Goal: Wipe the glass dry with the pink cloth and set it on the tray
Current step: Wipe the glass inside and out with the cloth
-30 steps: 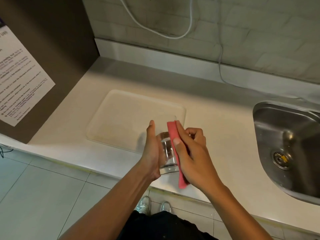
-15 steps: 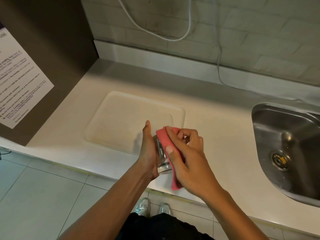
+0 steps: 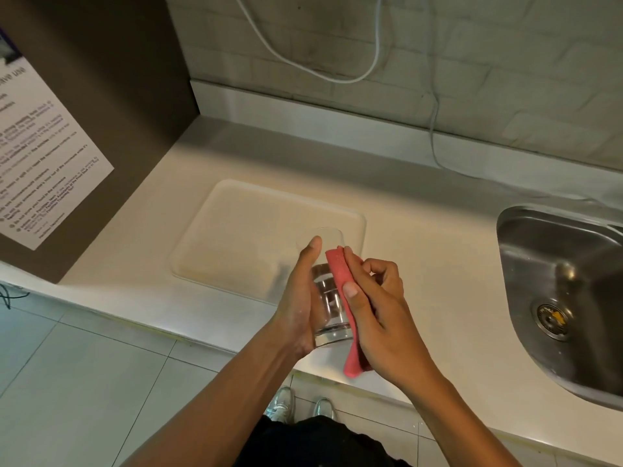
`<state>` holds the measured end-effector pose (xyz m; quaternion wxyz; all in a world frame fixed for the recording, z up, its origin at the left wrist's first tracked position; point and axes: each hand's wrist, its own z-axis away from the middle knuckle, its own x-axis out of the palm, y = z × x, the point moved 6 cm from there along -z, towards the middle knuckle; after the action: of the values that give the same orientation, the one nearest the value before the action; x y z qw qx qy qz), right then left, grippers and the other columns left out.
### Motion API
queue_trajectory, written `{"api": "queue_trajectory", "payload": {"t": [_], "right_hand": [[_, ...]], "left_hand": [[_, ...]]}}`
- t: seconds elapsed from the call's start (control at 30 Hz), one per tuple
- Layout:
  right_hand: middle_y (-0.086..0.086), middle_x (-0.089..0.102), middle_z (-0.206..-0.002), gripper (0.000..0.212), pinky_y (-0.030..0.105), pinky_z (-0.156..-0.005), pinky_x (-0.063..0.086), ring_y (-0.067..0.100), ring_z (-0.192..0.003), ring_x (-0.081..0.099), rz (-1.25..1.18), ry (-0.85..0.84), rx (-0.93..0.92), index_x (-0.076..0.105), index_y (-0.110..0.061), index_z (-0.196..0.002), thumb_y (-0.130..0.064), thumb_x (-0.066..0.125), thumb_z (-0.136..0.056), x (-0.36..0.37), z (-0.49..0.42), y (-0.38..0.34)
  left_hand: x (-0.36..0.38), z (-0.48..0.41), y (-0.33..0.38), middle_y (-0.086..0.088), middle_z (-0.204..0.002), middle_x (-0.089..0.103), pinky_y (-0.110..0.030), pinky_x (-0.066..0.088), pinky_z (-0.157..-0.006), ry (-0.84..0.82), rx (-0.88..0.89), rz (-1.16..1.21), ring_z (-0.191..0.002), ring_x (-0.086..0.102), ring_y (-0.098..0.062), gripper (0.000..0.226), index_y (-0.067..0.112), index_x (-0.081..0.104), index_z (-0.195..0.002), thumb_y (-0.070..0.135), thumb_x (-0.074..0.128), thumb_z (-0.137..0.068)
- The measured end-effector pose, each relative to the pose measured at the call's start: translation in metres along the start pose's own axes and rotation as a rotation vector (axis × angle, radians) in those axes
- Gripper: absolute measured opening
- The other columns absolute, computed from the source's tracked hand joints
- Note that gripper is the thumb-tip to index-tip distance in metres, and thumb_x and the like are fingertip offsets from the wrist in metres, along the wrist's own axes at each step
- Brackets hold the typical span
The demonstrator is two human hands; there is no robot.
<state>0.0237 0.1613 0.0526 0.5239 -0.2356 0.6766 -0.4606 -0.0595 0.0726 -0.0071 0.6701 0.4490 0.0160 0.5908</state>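
The left hand [image 3: 298, 298] is wrapping around the glass [image 3: 328, 298], thumb lying up its side, holding it tilted with the rim pointing away from the person. The right hand [image 3: 377, 318] is pinching the pink cloth [image 3: 340, 281] — thumb on top — and pressing it flat against the glass's right side, the cloth's tail hanging below the base. The glass is hovering over the tray's [image 3: 236, 224] near right corner, not resting on it. The tray is lying on the white surface [image 3: 421, 264]; right of the tray, a steel sink [image 3: 556, 264] is sitting.
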Motion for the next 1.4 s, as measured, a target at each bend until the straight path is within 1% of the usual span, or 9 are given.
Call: {"api": "queue_trajectory", "payload": {"t": [0.2,0.4,0.6,0.8,0.93,1.0,1.1,1.23,1.4], "right_hand": [[-0.031,0.032,-0.126,0.046,0.006,-0.098,0.038,0.003,-0.131,0.036,0.053,0.039,-0.118,0.038,-0.056,-0.146,-0.059,0.031,-0.101,0.002,0.019,-0.007],[-0.008,0.033,-0.142,0.058,0.016,-0.105,0.032,0.009,-0.128,0.029,0.365,0.126,-0.363,0.015,-0.044,-0.157,-0.041,0.038,-0.105,-0.002,0.014,-0.009],[-0.030,0.028,-0.154,0.054,0.022,-0.114,0.033,-0.001,-0.141,0.031,0.237,0.120,-0.403,0.022,-0.042,-0.155,-0.050,0.037,-0.104,-0.011,-0.001,-0.002],[0.001,0.035,-0.159,0.051,0.040,-0.120,0.025,0.022,-0.150,0.030,0.476,0.160,-0.586,0.030,-0.025,-0.156,-0.040,0.033,-0.107,0.003,-0.002,-0.010],[-0.020,0.053,-0.138,0.042,0.031,-0.108,0.041,-0.001,-0.129,0.047,0.331,0.156,-0.437,0.044,-0.039,-0.144,-0.049,0.029,-0.105,-0.006,-0.024,-0.013],[-0.034,0.049,-0.130,0.037,0.027,-0.099,0.050,-0.002,-0.122,0.053,0.144,0.150,-0.292,0.037,-0.054,-0.139,-0.057,0.028,-0.103,-0.004,-0.027,-0.006],[-0.024,0.033,-0.152,0.062,0.023,-0.109,0.043,-0.001,-0.138,0.040,0.027,0.128,-0.230,0.024,-0.038,-0.155,-0.066,0.023,-0.100,0.007,-0.016,0.008],[-0.007,0.021,-0.163,0.054,0.033,-0.123,0.021,0.018,-0.153,0.018,0.294,0.154,-0.503,0.019,-0.026,-0.159,-0.043,0.023,-0.108,0.008,-0.014,-0.005],[-0.041,0.033,-0.142,0.049,0.013,-0.105,0.038,-0.006,-0.131,0.043,0.155,0.059,-0.332,0.029,-0.047,-0.149,-0.060,0.031,-0.102,-0.005,-0.036,-0.002]], "left_hand": [[0.005,0.000,0.007,-0.021,-0.072,0.075,-0.035,0.063,-0.052,-0.070,-0.136,0.240,-0.056,0.075,-0.033,0.097,-0.005,0.077,-0.092,0.088,0.051,-0.083],[0.019,0.004,-0.003,-0.030,-0.097,0.079,-0.056,0.068,-0.065,-0.052,-0.195,0.478,-0.076,0.080,-0.045,0.089,-0.007,0.080,-0.098,0.077,0.053,-0.091],[0.033,0.011,-0.002,-0.020,-0.087,0.080,-0.044,0.067,-0.061,-0.014,-0.217,0.563,-0.066,0.080,-0.035,0.073,0.001,0.074,-0.103,0.072,0.057,-0.092],[0.034,0.012,0.001,-0.024,-0.115,0.080,-0.046,0.062,-0.083,0.079,-0.199,0.637,-0.093,0.078,-0.038,0.080,0.001,0.074,-0.120,0.073,0.053,-0.093],[0.037,0.012,0.002,-0.017,-0.083,0.081,-0.042,0.063,-0.066,0.121,-0.182,0.658,-0.070,0.080,-0.034,0.068,0.005,0.073,-0.100,0.071,0.060,-0.092],[0.036,0.010,0.006,-0.019,-0.092,0.079,-0.045,0.063,-0.065,0.144,-0.201,0.662,-0.082,0.077,-0.037,0.078,0.004,0.072,-0.112,0.077,0.059,-0.089],[0.035,0.010,0.015,-0.020,-0.119,0.078,-0.051,0.060,-0.074,0.175,-0.204,0.658,-0.102,0.075,-0.037,0.088,0.004,0.070,-0.126,0.082,0.056,-0.087],[0.036,0.006,0.009,-0.022,-0.085,0.083,-0.045,0.056,-0.068,0.169,-0.156,0.667,-0.062,0.081,-0.036,0.079,0.001,0.073,-0.108,0.076,0.051,-0.094],[0.036,0.006,0.003,-0.019,-0.079,0.080,-0.047,0.059,-0.069,0.117,-0.198,0.693,-0.073,0.079,-0.036,0.073,0.003,0.076,-0.096,0.074,0.060,-0.089]]}}
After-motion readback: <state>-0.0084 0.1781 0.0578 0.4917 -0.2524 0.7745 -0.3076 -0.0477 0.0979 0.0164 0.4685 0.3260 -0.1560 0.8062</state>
